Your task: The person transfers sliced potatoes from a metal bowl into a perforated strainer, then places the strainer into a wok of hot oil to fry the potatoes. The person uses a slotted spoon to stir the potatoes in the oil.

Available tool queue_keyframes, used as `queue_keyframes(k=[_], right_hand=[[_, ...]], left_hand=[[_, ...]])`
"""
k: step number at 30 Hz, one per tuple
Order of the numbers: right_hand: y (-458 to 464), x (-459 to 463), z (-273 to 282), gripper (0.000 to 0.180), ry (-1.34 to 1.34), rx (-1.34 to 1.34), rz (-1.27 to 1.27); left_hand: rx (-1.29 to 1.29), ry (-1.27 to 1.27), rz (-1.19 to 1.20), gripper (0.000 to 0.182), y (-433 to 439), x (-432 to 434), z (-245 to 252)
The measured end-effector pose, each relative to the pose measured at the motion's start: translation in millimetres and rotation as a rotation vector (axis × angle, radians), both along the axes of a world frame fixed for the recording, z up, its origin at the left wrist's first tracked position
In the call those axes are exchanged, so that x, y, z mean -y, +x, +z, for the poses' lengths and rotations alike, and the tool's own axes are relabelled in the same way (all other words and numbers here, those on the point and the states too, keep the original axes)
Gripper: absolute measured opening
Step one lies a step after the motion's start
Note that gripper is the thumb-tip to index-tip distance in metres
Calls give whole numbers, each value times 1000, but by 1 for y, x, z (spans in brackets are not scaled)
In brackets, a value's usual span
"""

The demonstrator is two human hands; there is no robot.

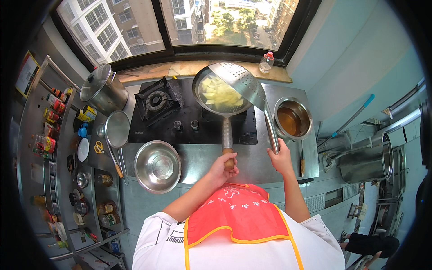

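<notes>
My left hand [228, 165] grips the wooden-ended handle of a wok [226, 135] over the right side of the black gas hob [155, 130]. Pale yellow cut pieces, perhaps potato, [219, 91] lie in liquid in the wok. My right hand [280, 157] is closed on the metal handle of a large perforated skimmer [241, 81], whose bowl is tilted above the wok's right side and hides part of it. Right of the skimmer handle stands a steel pot [307, 118] with brown liquid. An empty steel bowl [141, 168] sits at the counter's front edge, left of my left hand.
A lidded stockpot [116, 96], a fine strainer [117, 129] and yellow scissors [99, 147] are at the left, beside shelves of bottles. A wooden-handled tool [302, 165] lies at the right. A plastic bottle [266, 64] stands on the sill. Another person [368, 243] is partly visible at lower right.
</notes>
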State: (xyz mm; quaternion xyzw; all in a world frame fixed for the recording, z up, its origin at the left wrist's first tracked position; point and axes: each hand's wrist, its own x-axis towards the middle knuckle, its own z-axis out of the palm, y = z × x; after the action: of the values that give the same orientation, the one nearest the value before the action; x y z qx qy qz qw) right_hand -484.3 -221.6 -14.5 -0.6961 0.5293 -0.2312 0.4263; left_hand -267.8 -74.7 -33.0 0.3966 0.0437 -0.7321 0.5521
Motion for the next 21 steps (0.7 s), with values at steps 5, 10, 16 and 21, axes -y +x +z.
queue_keyframes(k=[5, 10, 16, 21], right_hand=[[-1, 1, -2, 34, -23, 29, 15], [0, 0, -1, 33, -24, 52, 13], [3, 11, 14, 25, 12, 58, -28], [8, 43, 30, 42, -137, -1, 16]], left_hand=[[14, 19, -11, 27, 0, 0, 0], [0, -4, -3, 27, 0, 0, 0], [0, -30, -10, 31, -1, -1, 2], [2, -48, -6, 32, -1, -2, 2]])
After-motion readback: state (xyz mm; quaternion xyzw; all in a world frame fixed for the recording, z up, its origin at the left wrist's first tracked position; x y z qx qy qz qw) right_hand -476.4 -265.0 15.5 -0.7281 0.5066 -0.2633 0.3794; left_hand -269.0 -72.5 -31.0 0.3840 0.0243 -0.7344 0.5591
